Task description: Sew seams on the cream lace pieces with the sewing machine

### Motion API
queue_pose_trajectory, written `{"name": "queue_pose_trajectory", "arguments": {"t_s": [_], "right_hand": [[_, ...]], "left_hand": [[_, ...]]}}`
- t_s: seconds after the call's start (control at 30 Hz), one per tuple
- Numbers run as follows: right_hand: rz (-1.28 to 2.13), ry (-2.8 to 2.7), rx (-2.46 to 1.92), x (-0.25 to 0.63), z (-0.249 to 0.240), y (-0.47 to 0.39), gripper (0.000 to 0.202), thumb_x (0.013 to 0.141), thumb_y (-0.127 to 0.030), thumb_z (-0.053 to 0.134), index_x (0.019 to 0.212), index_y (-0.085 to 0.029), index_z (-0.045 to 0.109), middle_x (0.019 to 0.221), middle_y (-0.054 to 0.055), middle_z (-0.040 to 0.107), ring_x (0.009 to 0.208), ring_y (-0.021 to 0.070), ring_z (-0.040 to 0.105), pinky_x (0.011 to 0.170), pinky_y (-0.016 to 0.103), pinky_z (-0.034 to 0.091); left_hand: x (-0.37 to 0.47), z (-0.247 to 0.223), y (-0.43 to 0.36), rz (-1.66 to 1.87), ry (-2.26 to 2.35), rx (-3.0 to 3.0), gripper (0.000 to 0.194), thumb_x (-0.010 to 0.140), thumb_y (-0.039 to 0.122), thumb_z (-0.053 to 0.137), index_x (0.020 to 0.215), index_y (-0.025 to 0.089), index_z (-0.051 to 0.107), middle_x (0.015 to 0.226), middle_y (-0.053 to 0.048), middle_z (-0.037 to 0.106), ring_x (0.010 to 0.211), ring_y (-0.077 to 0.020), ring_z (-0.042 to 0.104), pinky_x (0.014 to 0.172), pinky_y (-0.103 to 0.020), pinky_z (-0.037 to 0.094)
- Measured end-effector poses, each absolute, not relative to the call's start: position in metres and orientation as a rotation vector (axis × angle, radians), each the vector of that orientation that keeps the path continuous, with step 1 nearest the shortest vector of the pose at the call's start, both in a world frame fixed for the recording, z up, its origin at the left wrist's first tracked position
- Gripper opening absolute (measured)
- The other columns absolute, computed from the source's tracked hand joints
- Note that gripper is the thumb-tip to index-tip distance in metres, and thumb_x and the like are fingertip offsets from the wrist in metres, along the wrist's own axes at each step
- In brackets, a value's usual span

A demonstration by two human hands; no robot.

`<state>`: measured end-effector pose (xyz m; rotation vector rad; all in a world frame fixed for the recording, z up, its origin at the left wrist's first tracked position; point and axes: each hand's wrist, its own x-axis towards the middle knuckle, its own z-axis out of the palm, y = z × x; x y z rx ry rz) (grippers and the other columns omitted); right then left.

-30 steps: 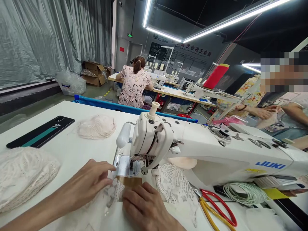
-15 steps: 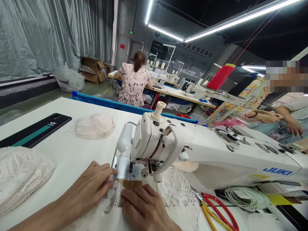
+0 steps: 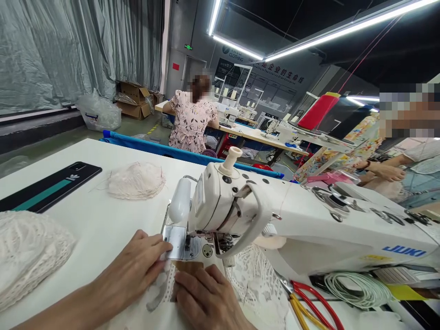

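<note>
My left hand (image 3: 139, 261) lies at the near edge of the sewing machine's metal plate (image 3: 174, 242), its index finger stretched onto the plate. Its thumb and curled fingers grip the left side of a white lace piece (image 3: 167, 286). On the right side of that lace, my right hand (image 3: 209, 295) is closed, fingers bent and pressed down on the edge. The white sewing machine (image 3: 220, 206) stands just beyond both hands, with its needle area above the plate. More white lace (image 3: 263, 279) lies right of my right hand, under the machine arm.
Red-and-yellow-handled scissors (image 3: 309, 305) and a coil of pale cord (image 3: 357, 288) lie at right. On the left are a stack of lace pieces (image 3: 30, 252), a smaller lace pile (image 3: 137, 180) and a dark phone (image 3: 51, 185). A co-worker (image 3: 192, 121) sits ahead; others stand at right.
My hands and the lace have stayed nearly in place, and the view has shifted slightly. At far right, a co-worker's hands have moved.
</note>
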<state>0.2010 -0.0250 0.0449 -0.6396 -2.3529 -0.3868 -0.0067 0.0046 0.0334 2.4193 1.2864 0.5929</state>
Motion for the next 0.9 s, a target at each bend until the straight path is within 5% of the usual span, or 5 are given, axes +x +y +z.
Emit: {"name": "queue_pose_trajectory", "arguments": {"t_s": [0.43, 0.9], "right_hand": [[-0.394, -2.32, -0.681, 0.206, 0.041, -0.028, 0.02, 0.093, -0.008, 0.047, 0.083, -0.01, 0.064, 0.086, 0.004, 0.07, 0.064, 0.0128, 0.058, 0.051, 0.028, 0.033], [-0.53, -2.202, -0.715, 0.2, 0.024, -0.022, 0.022, 0.089, -0.004, 0.049, 0.073, -0.015, 0.059, 0.072, -0.001, 0.068, 0.051, 0.0112, 0.052, 0.049, 0.03, 0.025]], "left_hand": [[0.0, 0.046, 0.029, 0.635, 1.231, 2.442, 0.025, 0.094, 0.02, 0.031, 0.075, 0.02, 0.048, 0.075, -0.001, 0.057, 0.065, -0.0182, 0.05, 0.065, -0.033, 0.038], [-0.004, 0.046, 0.039, 0.679, 1.273, 2.373, 0.022, 0.093, 0.02, 0.033, 0.091, 0.019, 0.055, 0.083, -0.003, 0.057, 0.071, -0.0204, 0.052, 0.069, -0.034, 0.043]]}}
